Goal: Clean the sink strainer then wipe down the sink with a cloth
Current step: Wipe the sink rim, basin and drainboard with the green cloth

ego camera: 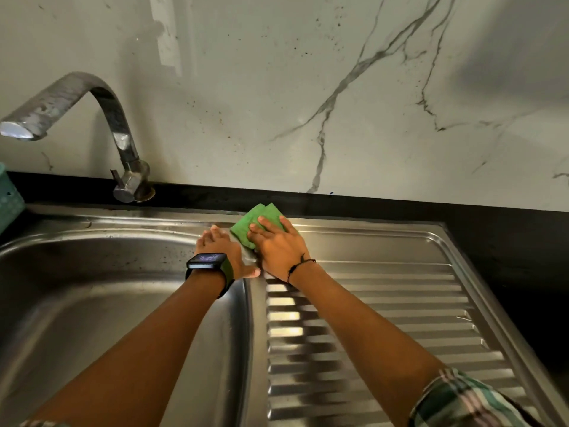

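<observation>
Two forearms reach up from the near edge. Flat-fingered, the right hand [278, 245] presses one green cloth [257, 223] on the far rim of the sink [385, 229], beside the basin; the left hand [220, 249] rests loosely on the basin's edge, holding nothing. Wiping seems underway (no strainer visible). Next likely calls for sweeping along the one drainboard [400, 318]. One tap [92, 118].
</observation>
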`<state>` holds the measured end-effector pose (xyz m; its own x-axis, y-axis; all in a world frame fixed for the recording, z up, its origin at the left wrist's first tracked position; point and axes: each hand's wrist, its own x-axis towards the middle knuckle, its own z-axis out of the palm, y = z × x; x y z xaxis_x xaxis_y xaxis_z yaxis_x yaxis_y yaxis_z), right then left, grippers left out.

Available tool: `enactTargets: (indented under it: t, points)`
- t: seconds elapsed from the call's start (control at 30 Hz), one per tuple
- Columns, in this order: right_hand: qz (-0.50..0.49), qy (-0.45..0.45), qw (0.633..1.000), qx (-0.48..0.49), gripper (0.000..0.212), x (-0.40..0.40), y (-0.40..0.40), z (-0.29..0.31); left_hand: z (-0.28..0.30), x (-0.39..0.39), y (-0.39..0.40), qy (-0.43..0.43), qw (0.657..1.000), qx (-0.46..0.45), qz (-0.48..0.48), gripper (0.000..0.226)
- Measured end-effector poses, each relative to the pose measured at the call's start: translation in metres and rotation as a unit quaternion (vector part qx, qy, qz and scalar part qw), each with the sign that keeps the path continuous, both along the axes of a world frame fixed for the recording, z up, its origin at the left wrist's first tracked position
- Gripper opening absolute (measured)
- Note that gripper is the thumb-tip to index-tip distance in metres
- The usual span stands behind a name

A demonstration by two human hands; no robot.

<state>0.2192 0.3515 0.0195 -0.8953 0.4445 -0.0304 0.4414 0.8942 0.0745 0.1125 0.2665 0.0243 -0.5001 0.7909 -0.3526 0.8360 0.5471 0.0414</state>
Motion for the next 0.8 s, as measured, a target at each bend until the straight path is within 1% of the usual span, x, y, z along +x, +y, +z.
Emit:
enactTargets:
  t: [0.13,0.23,0.37,0.5,0.57,0.67,0.8]
  points:
    - [-0.006,-0.038,0.998,0.043,0.052,0.048,0.030,0.008,-0.005,-0.005,0.000,-0.004,1.000,-0.010,-0.004,0.109]
    - [-0.046,-0.084,0.994,0.057,0.055,0.103,0.064,0.016,-0.007,-0.006,0.000,-0.003,1.000,-0.006,-0.004,0.108]
    - [-0.174,-0.140,0.973,0.052,0.062,0.187,0.106,0.021,-0.006,-0.004,0.006,0.018,1.000,-0.021,0.001,0.108]
    - [-0.355,-0.149,0.922,0.026,0.051,0.250,0.141,0.025,-0.003,-0.003,0.011,0.031,0.999,-0.032,0.014,0.114]
    - [-0.383,-0.124,0.915,-0.001,0.049,0.265,0.150,0.022,-0.002,-0.002,0.010,0.024,0.999,-0.019,0.030,0.118]
    - [-0.383,-0.054,0.922,-0.018,0.047,0.267,0.149,0.016,0.000,-0.001,0.005,-0.010,0.999,0.005,0.043,0.118]
    - [-0.382,0.070,0.921,-0.029,0.043,0.270,0.149,0.008,-0.001,0.004,0.000,-0.016,0.999,0.021,0.040,0.110]
